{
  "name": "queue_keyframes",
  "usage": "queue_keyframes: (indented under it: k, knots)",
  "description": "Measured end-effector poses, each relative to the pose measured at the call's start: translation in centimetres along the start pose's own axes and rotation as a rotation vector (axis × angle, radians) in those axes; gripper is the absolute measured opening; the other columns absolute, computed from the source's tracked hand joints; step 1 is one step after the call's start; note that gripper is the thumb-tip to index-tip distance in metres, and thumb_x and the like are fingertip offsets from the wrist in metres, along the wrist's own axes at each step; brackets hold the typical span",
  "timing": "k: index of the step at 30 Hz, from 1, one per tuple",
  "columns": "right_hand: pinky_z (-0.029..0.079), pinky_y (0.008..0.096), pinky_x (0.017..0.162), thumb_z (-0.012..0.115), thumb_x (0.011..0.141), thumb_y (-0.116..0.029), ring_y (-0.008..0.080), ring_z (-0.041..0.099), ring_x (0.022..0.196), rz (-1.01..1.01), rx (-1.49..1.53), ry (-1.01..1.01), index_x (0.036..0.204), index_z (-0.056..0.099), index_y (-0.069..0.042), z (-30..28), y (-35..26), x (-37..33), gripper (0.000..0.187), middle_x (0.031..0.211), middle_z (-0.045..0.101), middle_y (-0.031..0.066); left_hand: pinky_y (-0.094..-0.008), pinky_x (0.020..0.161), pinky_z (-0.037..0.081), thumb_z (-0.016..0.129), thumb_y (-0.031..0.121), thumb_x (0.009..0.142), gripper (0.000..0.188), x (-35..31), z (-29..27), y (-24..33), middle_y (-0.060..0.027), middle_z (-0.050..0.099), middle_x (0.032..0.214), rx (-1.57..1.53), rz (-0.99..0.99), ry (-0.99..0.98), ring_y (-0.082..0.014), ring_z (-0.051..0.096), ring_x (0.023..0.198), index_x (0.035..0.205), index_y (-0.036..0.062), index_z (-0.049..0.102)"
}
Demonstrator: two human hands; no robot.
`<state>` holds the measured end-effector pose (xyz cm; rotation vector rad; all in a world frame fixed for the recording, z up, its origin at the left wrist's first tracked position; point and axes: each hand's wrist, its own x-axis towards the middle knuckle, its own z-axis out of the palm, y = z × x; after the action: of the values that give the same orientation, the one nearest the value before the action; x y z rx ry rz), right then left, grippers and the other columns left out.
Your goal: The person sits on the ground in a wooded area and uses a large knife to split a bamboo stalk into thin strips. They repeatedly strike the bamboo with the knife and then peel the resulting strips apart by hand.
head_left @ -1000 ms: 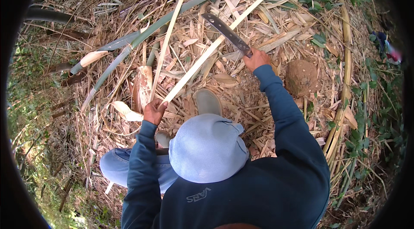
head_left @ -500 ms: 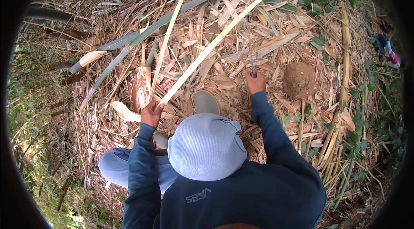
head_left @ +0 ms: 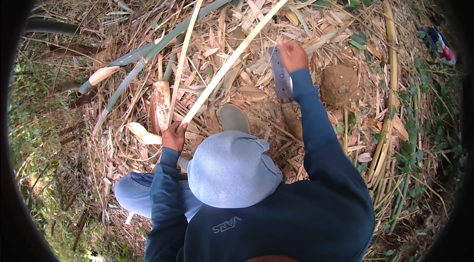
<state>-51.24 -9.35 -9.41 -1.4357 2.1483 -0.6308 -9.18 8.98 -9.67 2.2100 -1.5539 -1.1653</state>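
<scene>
- My left hand pinches the near end of the pale strip, which runs forward and right.
- My right hand is curled; grip cannot be told.
- Knife: just beside my right hand (the nearer one), blade lengthwise forward, handle towards me.
- Change: half a second ago, that hand held the handle.

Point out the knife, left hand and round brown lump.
Knife (head_left: 281, 75), head view: middle of the blade.
Left hand (head_left: 174, 137), head view: middle of the hand.
Round brown lump (head_left: 339, 86), head view: its upper surface.
</scene>
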Motion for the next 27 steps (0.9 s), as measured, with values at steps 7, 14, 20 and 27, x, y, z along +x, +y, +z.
queue_keyframes:
  k: [7,14,20,27]
  knots:
    - [0.049,0.0505,0.078,0.043,0.094,-0.028,0.0403,0.062,0.088,-0.257,-0.365,-0.219,0.094,0.059,-0.004,6.5,-3.9,8.6,0.029,0.092,0.063,0.0243,-0.0426,0.062,0.048,0.062,0.040,0.086,0.034,-1.0,-0.1,0.8,-0.0204,0.062,0.067,0.094,-0.040,0.029,-0.0372,0.061,0.065,0.091,0.0068,0.068]
    - [0.052,0.0481,0.067,0.047,0.088,-0.022,0.0397,0.064,0.075,-0.336,-0.598,0.387,0.091,0.062,-0.008,-6.3,10.7,18.5,0.020,0.079,0.064,0.0205,-0.0415,0.059,0.047,0.062,0.034,0.087,0.030,-0.8,-0.5,1.0,-0.0192,0.061,0.065,0.017,-0.006,0.002,-0.0352,0.061,0.062,0.090,0.0056,0.068]
    - [0.050,0.0460,0.073,0.053,0.088,-0.028,0.0395,0.063,0.074,0.204,-0.436,1.129,0.084,0.066,-0.003,-28.2,17.3,17.8,0.029,0.084,0.066,0.0200,-0.0400,0.060,0.048,0.062,0.034,0.087,0.031,-0.5,-0.5,0.6,-0.0185,0.062,0.067,-0.012,-0.042,-0.032,-0.0325,0.063,0.064,0.091,0.0040,0.068]
    - [0.039,0.0500,0.087,0.065,0.081,-0.040,0.0399,0.048,0.100,0.066,-0.382,1.134,0.106,0.054,-0.001,-18.6,15.7,8.9,0.046,0.104,0.053,0.0223,-0.0403,0.056,0.043,0.064,0.039,0.084,0.039,-0.1,-0.1,-0.7,-0.0186,0.055,0.061,-0.051,0.044,-0.001,-0.0326,0.053,0.055,0.078,0.0004,0.063]
